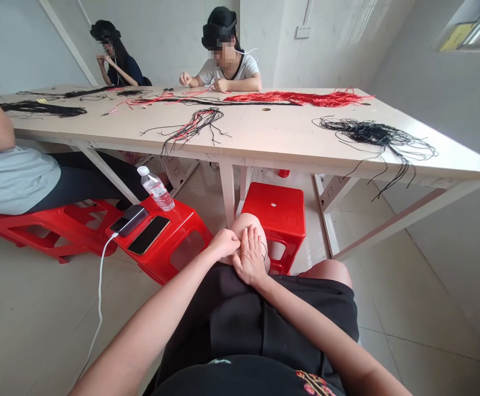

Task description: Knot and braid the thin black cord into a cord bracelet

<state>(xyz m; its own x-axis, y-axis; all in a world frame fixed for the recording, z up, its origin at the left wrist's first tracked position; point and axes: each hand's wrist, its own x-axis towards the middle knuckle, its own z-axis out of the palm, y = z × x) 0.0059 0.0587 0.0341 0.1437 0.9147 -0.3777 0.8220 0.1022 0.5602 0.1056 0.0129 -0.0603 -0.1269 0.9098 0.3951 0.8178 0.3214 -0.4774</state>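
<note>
**Bench** [264, 132]: long and pale, ahead of the seated person, carrying at least four bundles of black and red cord [371, 133].
**Red plastic stool** [190, 234]: at near left, bearing two smartphones [148, 235] and one water bottle [156, 190].
**Bare knee** [243, 225]: raised, with both hands on it.
**Left grip** [224, 243]: narrow, fingers curled against the knee; whether it holds anything is hidden.
**Right grip** [250, 257]: wide and flat, fingers spread across the knee.
**Thin black strand** [264, 250]: one, running lengthwise down the knee's right side, just beside the right grip, farther from the left.
</note>
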